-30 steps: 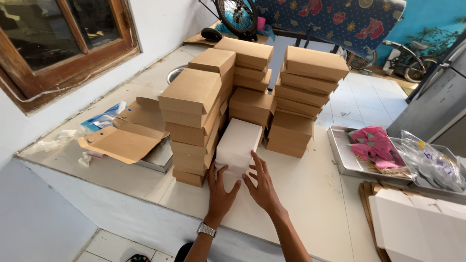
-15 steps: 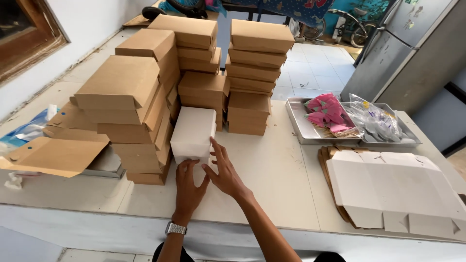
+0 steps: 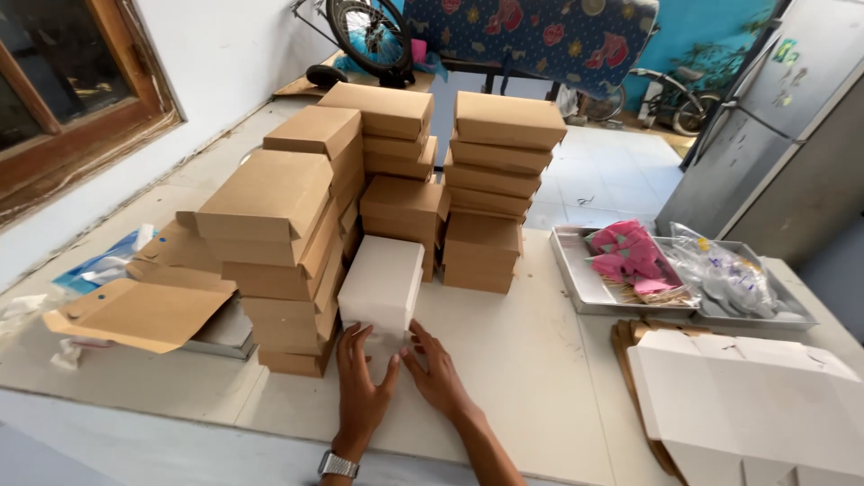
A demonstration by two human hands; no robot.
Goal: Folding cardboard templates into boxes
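White box (image 3: pixel 382 286) at table (image 3: pixel 531 360) centre, just beside the brown box stack (image 3: pixel 279 261) at nine o'clock. Left hand (image 3: pixel 363 389) and right hand (image 3: pixel 438 373) pressed against its near face, fingers spread, flat rather than clasped. Metal tray (image 3: pixel 576 279) at three o'clock; flat white cartons (image 3: pixel 747 405) at four o'clock.
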